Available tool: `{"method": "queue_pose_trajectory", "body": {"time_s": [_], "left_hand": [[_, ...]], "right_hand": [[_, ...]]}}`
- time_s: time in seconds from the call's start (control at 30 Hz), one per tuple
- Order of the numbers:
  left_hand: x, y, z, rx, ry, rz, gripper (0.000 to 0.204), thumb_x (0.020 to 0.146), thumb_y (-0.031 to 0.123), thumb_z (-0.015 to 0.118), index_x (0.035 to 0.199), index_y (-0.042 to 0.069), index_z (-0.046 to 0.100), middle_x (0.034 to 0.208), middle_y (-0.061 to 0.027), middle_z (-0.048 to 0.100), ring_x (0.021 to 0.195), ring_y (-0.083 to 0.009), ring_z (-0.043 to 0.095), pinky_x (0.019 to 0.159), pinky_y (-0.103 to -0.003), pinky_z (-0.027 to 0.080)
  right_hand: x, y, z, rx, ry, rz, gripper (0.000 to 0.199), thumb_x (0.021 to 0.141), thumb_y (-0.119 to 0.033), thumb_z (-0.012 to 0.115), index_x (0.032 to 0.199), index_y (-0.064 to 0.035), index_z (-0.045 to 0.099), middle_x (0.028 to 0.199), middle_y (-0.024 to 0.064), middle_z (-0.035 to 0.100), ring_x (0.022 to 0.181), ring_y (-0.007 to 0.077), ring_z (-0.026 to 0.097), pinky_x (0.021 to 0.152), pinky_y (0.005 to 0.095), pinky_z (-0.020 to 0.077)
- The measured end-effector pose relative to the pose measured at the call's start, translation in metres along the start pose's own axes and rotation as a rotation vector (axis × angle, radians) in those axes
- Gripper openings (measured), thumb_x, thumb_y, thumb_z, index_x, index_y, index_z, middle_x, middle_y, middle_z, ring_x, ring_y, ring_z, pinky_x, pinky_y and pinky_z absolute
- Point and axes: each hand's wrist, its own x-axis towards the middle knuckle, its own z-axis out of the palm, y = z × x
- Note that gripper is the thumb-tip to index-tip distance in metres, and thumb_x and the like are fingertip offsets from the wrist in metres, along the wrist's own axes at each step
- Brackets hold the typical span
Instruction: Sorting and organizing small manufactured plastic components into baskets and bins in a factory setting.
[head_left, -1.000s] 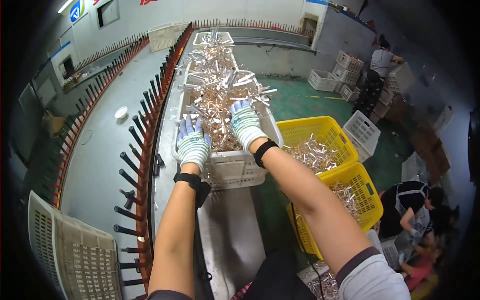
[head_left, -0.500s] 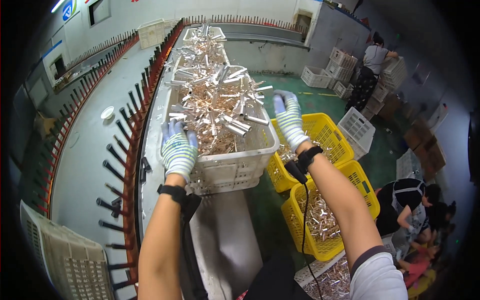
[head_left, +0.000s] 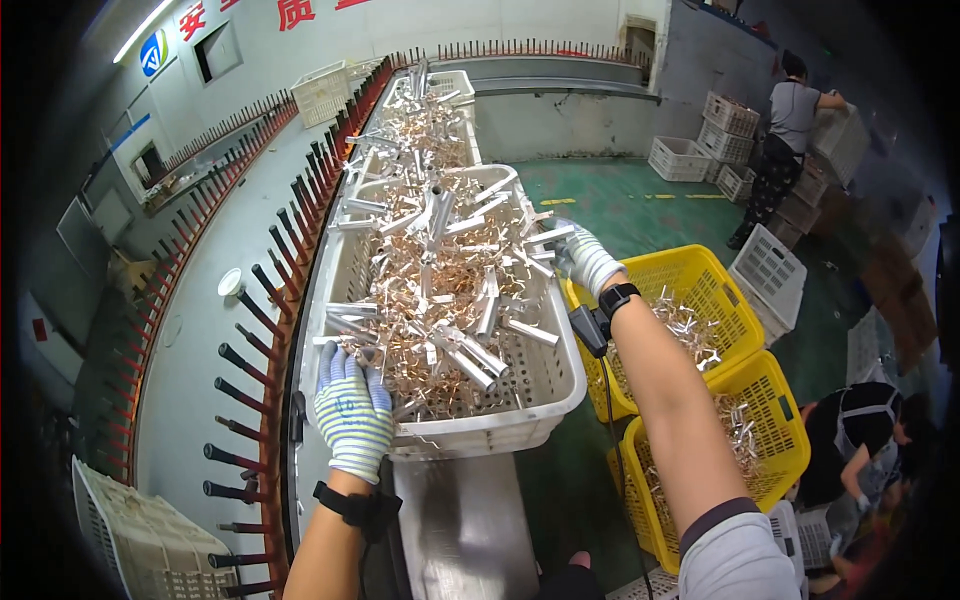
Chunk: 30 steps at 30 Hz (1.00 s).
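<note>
A white plastic crate (head_left: 505, 425) stands in front of me, heaped with copper-coloured pieces and silver metal tubes (head_left: 465, 360). My left hand (head_left: 353, 415), in a striped knit glove, holds its near left corner, fingers hooked over the rim. On the far right side, my gloved right hand (head_left: 590, 258) is closed at the rim, its fingertips partly hidden beside a protruding silver tube (head_left: 551, 236). More loaded white crates (head_left: 462, 78) stand in line behind this one.
A row of upright black-tipped rods (head_left: 240, 360) runs along the left. Two yellow baskets (head_left: 745, 290) of metal pieces stand on the green floor at right. An empty-looking white crate (head_left: 150, 530) lies lower left. Co-workers (head_left: 790, 130) are at the right.
The near crate has come closer to me, with my left hand still at its corner. My right hand has gone from beside the crate onto its right rim.
</note>
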Motion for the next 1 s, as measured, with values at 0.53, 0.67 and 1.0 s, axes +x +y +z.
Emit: {"method": "queue_pose_trajectory", "body": {"time_s": [0.53, 0.67, 1.0], "left_hand": [[-0.013, -0.01, 0.013, 0.078, 0.016, -0.022, 0.03, 0.082, 0.025, 0.048, 0.098, 0.001, 0.057, 0.11, -0.0166, 0.054, 0.111, -0.032, 0.045, 0.095, -0.041, 0.036], [-0.012, -0.004, 0.008, 0.119, 0.006, -0.071, 0.035, 0.084, 0.028, 0.046, 0.109, 0.005, 0.055, 0.112, -0.0169, 0.053, 0.112, -0.0335, 0.044, 0.094, -0.041, 0.037], [0.026, -0.02, 0.06, 0.196, -0.145, -0.003, 0.048, 0.089, 0.036, 0.031, 0.125, 0.008, 0.043, 0.131, -0.0141, 0.041, 0.122, -0.0311, 0.037, 0.102, -0.041, 0.028]], "right_hand": [[-0.235, -0.144, 0.118, -0.852, -0.327, -1.164, 0.024, 0.083, -0.011, 0.058, 0.104, 0.0007, 0.058, 0.098, 0.0072, 0.062, 0.087, 0.0144, 0.057, 0.08, 0.0258, 0.0441], [-0.229, -0.097, 0.155, -1.452, -0.163, -1.274, 0.02, 0.076, -0.013, 0.058, 0.093, -0.0055, 0.065, 0.092, 0.0128, 0.064, 0.086, 0.0209, 0.06, 0.074, 0.032, 0.0462], [-0.201, -0.091, 0.14, -1.479, -0.189, -0.914, 0.029, 0.075, -0.013, 0.053, 0.1, -0.0045, 0.064, 0.094, 0.0193, 0.063, 0.092, 0.0302, 0.059, 0.085, 0.0322, 0.0443]]}}
